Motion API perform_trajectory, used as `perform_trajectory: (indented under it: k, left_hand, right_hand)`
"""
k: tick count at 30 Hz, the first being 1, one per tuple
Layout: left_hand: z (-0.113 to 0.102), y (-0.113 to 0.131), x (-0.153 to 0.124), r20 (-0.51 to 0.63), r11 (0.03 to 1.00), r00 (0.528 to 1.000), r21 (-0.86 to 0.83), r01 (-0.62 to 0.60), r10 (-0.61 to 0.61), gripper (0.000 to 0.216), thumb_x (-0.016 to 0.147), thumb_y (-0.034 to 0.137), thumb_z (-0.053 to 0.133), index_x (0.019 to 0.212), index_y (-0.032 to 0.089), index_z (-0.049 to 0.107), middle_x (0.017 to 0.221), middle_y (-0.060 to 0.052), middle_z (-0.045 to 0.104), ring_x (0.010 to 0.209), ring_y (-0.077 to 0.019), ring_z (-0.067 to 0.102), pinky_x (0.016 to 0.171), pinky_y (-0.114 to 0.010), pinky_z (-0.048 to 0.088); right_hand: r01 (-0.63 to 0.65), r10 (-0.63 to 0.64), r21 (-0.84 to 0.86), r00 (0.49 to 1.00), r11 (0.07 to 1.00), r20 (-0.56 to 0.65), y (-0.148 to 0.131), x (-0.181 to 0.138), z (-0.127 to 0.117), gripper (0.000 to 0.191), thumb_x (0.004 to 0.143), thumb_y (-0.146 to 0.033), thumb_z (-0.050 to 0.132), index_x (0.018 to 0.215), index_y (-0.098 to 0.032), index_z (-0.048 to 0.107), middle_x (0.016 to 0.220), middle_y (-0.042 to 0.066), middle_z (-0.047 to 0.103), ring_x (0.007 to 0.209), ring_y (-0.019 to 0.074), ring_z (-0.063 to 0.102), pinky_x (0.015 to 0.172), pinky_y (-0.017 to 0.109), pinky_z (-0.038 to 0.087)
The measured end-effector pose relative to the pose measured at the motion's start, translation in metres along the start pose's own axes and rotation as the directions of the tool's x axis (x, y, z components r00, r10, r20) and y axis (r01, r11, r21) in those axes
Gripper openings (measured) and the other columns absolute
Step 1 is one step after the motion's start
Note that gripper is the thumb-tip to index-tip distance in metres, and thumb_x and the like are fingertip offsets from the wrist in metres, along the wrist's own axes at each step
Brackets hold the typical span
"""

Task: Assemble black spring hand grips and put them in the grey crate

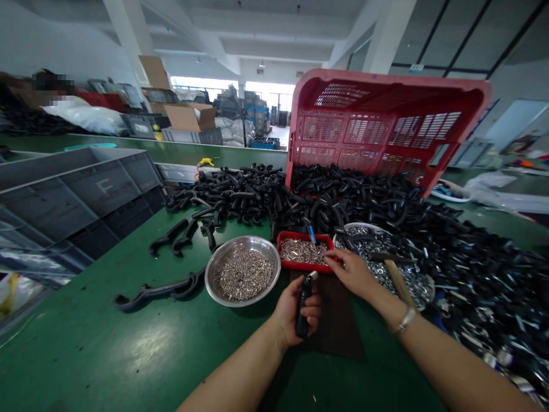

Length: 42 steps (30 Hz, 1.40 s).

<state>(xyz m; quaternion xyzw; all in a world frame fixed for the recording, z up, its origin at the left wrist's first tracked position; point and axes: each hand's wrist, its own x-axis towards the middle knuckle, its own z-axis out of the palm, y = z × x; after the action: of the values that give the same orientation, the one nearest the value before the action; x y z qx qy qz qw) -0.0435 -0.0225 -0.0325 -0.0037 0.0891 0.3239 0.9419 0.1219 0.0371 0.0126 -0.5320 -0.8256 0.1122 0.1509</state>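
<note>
My left hand [298, 312] is wrapped round a black plastic handle [302, 309], held upright with a small silver metal piece [313, 275] at its top. At the right end of a red tray [300, 266] full of small metal pins [298, 250], my right hand [352, 272] has its thumb and fingertips pinched together; what they hold, if anything, is too small to make out. A blue-handled tool [311, 233] leans in that tray. Left of it stands a steel bowl [210, 286] of small metal pieces. A dark mat [337, 326] lies under my hands.
Behind a wooden-handled hammer [398, 280] sits a bowl of silver metal parts [380, 269]. Black plastic parts [257, 194] heap across the back and right, spilling from a tipped red crate [381, 137]. Grey crates [81, 194] stand left. Another person [58, 91] is at far left.
</note>
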Motion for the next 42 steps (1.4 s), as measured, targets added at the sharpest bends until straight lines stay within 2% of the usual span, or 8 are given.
perform_trajectory:
  k: [3, 9, 12, 16, 20, 24, 29, 42]
  left_hand:
    - [0.001, 0.002, 0.002, -0.079, 0.994, 0.994, -0.063, -0.087, 0.082, 0.028, 0.081, 0.041, 0.043, 0.075, 0.013, 0.047, 0.052, 0.007, 0.03, 0.037, -0.0016, 0.028, 0.038, -0.012, 0.023]
    - [-0.001, 0.001, 0.003, -0.065, 0.998, 0.997, -0.047, -0.053, 0.05, 0.031, 0.082, 0.043, 0.042, 0.076, 0.013, 0.048, 0.052, 0.007, 0.03, 0.038, -0.0028, 0.029, 0.038, -0.013, 0.024]
    - [-0.003, 0.001, 0.004, -0.057, 0.998, 0.997, -0.045, -0.052, 0.049, 0.031, 0.083, 0.043, 0.041, 0.077, 0.013, 0.049, 0.054, 0.007, 0.03, 0.039, -0.0025, 0.029, 0.039, -0.013, 0.025]
    - [-0.005, 0.0, 0.005, -0.059, 0.998, 0.997, -0.033, -0.059, 0.057, 0.031, 0.083, 0.044, 0.042, 0.078, 0.014, 0.049, 0.054, 0.007, 0.03, 0.039, -0.0023, 0.028, 0.039, -0.013, 0.025]
    - [-0.004, -0.002, 0.006, -0.062, 0.999, 0.997, -0.01, -0.041, 0.04, 0.03, 0.082, 0.044, 0.043, 0.078, 0.015, 0.048, 0.055, 0.007, 0.03, 0.04, -0.0024, 0.029, 0.039, -0.013, 0.025]
    - [-0.002, -0.002, 0.007, -0.079, 0.999, 0.996, 0.014, -0.045, 0.046, 0.029, 0.082, 0.043, 0.044, 0.08, 0.015, 0.048, 0.057, 0.006, 0.032, 0.042, -0.0027, 0.031, 0.04, -0.014, 0.027]
    - [-0.001, -0.002, 0.004, -0.105, 0.998, 0.993, 0.04, -0.056, 0.06, 0.029, 0.082, 0.043, 0.045, 0.079, 0.014, 0.048, 0.056, 0.007, 0.031, 0.042, -0.0024, 0.03, 0.04, -0.013, 0.027]
    - [-0.005, -0.001, 0.006, -0.079, 0.996, 0.995, 0.077, -0.049, 0.055, 0.029, 0.082, 0.044, 0.045, 0.08, 0.016, 0.047, 0.06, 0.005, 0.035, 0.044, -0.0032, 0.034, 0.043, -0.014, 0.03]
  right_hand:
    - [0.099, -0.089, -0.137, 0.993, 0.986, 0.076, 0.006, 0.036, 0.0, 0.023, 0.079, -0.021, 0.048, 0.095, -0.02, 0.064, 0.103, 0.007, 0.062, 0.098, 0.0196, 0.054, 0.085, 0.033, 0.04]
    - [0.203, -0.133, -0.263, 0.956, 0.943, 0.263, 0.002, 0.07, 0.005, 0.018, 0.061, -0.014, 0.063, 0.076, -0.023, 0.069, 0.083, 0.005, 0.068, 0.081, 0.0205, 0.061, 0.07, 0.027, 0.044]
    - [0.179, -0.113, -0.299, 0.968, 0.937, 0.223, 0.001, 0.064, 0.006, 0.015, 0.072, -0.021, 0.057, 0.081, -0.022, 0.068, 0.087, 0.005, 0.068, 0.084, 0.0181, 0.061, 0.073, 0.025, 0.042]
    - [0.056, -0.026, -0.364, 0.996, 0.93, 0.085, 0.022, 0.04, -0.01, 0.031, 0.088, -0.026, 0.035, 0.103, -0.023, 0.062, 0.105, 0.003, 0.063, 0.095, 0.0134, 0.056, 0.081, 0.022, 0.039]
    - [-0.112, 0.157, -0.472, 0.986, 0.874, 0.057, 0.068, 0.011, -0.04, 0.025, 0.081, -0.022, 0.044, 0.088, -0.019, 0.067, 0.09, 0.008, 0.067, 0.085, 0.0192, 0.06, 0.074, 0.028, 0.043]
    - [-0.128, 0.233, -0.535, 0.963, 0.835, 0.134, 0.094, -0.008, -0.046, 0.018, 0.07, -0.015, 0.054, 0.08, -0.021, 0.068, 0.086, 0.008, 0.067, 0.082, 0.0202, 0.061, 0.07, 0.028, 0.044]
    - [-0.177, 0.274, -0.562, 0.957, 0.808, 0.092, 0.09, -0.014, -0.029, 0.028, 0.072, -0.005, 0.043, 0.084, -0.014, 0.067, 0.088, 0.015, 0.065, 0.083, 0.021, 0.061, 0.072, 0.029, 0.043]
    - [-0.205, 0.238, -0.456, 0.971, 0.866, 0.016, 0.081, -0.01, -0.029, 0.027, 0.078, -0.018, 0.042, 0.087, -0.016, 0.067, 0.091, 0.01, 0.066, 0.087, 0.0189, 0.059, 0.079, 0.027, 0.041]
